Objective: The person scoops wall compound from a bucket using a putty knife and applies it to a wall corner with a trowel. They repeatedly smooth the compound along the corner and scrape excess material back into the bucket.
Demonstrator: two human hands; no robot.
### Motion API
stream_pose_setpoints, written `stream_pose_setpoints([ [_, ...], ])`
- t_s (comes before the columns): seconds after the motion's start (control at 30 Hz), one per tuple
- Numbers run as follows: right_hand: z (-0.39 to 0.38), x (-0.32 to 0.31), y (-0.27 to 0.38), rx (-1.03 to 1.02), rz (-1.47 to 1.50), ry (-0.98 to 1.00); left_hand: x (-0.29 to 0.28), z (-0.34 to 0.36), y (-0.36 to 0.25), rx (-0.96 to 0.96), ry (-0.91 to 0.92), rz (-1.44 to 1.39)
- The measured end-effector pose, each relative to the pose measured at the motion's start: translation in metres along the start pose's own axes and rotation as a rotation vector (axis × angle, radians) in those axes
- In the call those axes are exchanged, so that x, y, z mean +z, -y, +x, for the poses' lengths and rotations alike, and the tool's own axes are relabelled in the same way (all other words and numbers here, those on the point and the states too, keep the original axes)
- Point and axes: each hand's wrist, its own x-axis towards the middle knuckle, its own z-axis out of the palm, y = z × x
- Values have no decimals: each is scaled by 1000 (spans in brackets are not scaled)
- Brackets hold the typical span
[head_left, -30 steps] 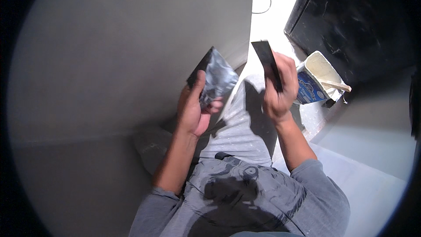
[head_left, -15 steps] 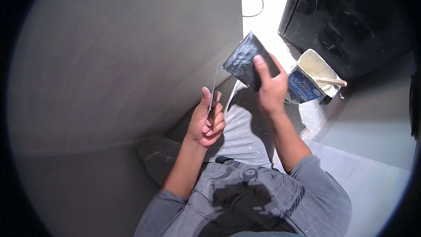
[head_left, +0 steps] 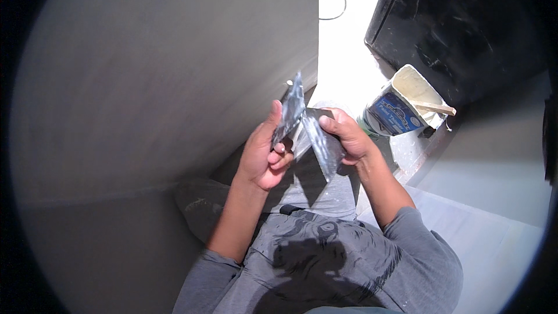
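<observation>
My left hand (head_left: 258, 154) grips a thin flat putty scraper (head_left: 290, 109), thumb along one face and fingers curled behind. Its blade stands almost edge-on and has whitish smears. In my right hand (head_left: 353, 138) is a second putty scraper (head_left: 322, 148), dark and rectangular, pinched between thumb and fingers, with pale streaks on its tilted face. The two blades meet or nearly meet at their edges above my lap; actual contact is hard to tell.
A large grey wall panel (head_left: 174, 81) rises on the left. To the right stands an open tub (head_left: 398, 116) of pale paste with a wooden stick (head_left: 436, 106) in it. Behind it is a scuffed black object (head_left: 459, 29). A thin cable (head_left: 345, 3) lies on the bright floor.
My right hand has lowered and turned its scraper, bringing it against or close to the left one. The left scraper has rotated, showing more of its smeared face.
</observation>
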Motion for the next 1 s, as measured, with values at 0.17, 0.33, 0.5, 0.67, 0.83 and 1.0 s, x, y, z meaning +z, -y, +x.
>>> stream_pose_setpoints([
  [0.17, -31, 2, 49, -318, -199, -280, 6, -1, -11, 532, -116, 401],
  [0.33, -48, 32, 66, -738, -1362, -227, 22, 7, -1, 690, -148, 708],
  [0.5, -50, 19, 60, -775, -1601, -396, 46, 14, 16, 748, -17, 822],
  [0.67, -65, -21, 90, -809, -1456, -692, 46, 16, 21, 647, 128, 845],
  [0.83, -144, -48, 145, -964, -1109, -1006, 52, 76, 50, 351, 333, 508],
  [1.0, -211, -96, 172, -829, -975, -1225, 60, 132, 88, 136, 385, 218],
])
